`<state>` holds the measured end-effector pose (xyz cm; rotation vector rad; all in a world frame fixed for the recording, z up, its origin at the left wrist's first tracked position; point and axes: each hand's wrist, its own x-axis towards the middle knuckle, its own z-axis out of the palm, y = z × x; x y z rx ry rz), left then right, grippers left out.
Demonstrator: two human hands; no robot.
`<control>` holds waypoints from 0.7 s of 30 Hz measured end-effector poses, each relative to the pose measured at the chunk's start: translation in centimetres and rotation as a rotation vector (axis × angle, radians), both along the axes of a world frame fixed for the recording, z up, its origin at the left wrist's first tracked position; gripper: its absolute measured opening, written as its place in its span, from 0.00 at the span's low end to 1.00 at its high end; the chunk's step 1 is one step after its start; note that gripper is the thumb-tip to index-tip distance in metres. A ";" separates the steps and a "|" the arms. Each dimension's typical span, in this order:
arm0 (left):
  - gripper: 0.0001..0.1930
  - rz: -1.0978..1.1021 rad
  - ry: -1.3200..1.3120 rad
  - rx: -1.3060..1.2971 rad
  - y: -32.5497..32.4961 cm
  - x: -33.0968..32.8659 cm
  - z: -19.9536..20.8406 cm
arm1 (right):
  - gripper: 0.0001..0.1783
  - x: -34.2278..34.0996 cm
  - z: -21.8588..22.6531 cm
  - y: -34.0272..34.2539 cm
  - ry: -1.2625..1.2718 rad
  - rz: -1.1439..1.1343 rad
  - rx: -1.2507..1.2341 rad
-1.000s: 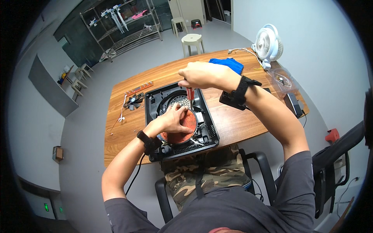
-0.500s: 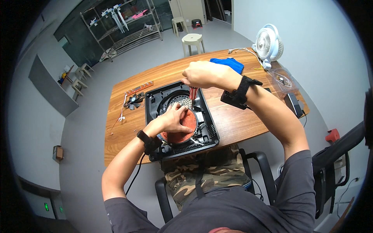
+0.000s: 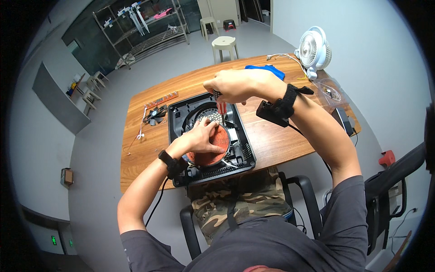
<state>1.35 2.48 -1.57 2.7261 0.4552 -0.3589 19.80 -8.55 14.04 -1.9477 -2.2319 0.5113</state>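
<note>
Screwdriver (image 3: 221,108) with a red-striped handle stands nearly upright above the open black casing (image 3: 245,136), its shaft running down towards the upper edge of the orange-red disc (image 3: 220,139) inside it. The right hand (image 3: 229,86) has its grip closed around the handle from above, a hold that suits pressing and twisting along 1 line. The tip is too small to tell whether it sits in a screw. The left hand (image 3: 199,138) lies over the disc, its grip spread with fingers and thumb apart, probably to steady the disc against the turning force.

The casing lies flat on the tabletop (image 3: 281,145), at the person's edge, so the 2 hands can work from above. Left of the casing rest a small black fan (image 3: 155,115) and an orange strip (image 3: 161,99); beyond its far right corner lies a blue cloth (image 3: 269,70), likely out of the way.
</note>
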 end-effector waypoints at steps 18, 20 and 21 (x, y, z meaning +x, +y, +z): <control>0.58 -0.028 -0.069 0.056 -0.2 -0.2 -0.3 | 0.18 -0.5 -0.5 0.5 -0.213 -0.022 0.073; 0.57 -0.021 -0.049 0.049 -0.4 -0.1 0.1 | 0.17 0.2 -1.4 1.2 -0.286 -0.005 0.165; 0.57 -0.019 -0.041 0.047 -0.5 -0.1 0.1 | 0.17 0.6 -1.8 1.3 -0.279 -0.020 0.156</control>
